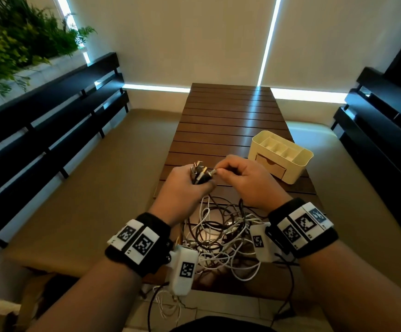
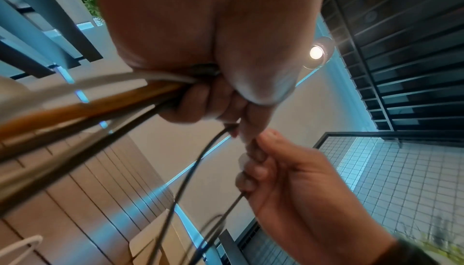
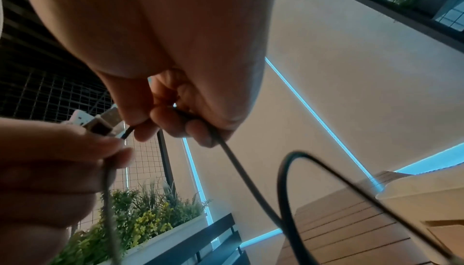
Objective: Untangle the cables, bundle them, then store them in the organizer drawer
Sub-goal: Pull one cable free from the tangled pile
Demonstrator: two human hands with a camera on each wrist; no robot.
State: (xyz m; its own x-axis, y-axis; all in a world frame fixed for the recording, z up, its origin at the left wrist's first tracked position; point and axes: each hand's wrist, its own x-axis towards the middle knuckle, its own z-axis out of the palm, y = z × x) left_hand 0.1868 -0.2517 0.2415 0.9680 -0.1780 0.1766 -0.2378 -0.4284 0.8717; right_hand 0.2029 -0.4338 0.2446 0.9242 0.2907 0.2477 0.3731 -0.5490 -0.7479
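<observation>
The left hand [image 1: 185, 185] grips a cluster of cable plugs [image 1: 200, 173] above the slatted table [image 1: 228, 121]. The right hand [image 1: 245, 178] pinches a black cable [image 3: 241, 170] beside them. Tangled cables [image 1: 221, 233] lie below; the cream organizer [image 1: 279, 155] sits right, drawer [image 1: 270, 165] closed.
</observation>
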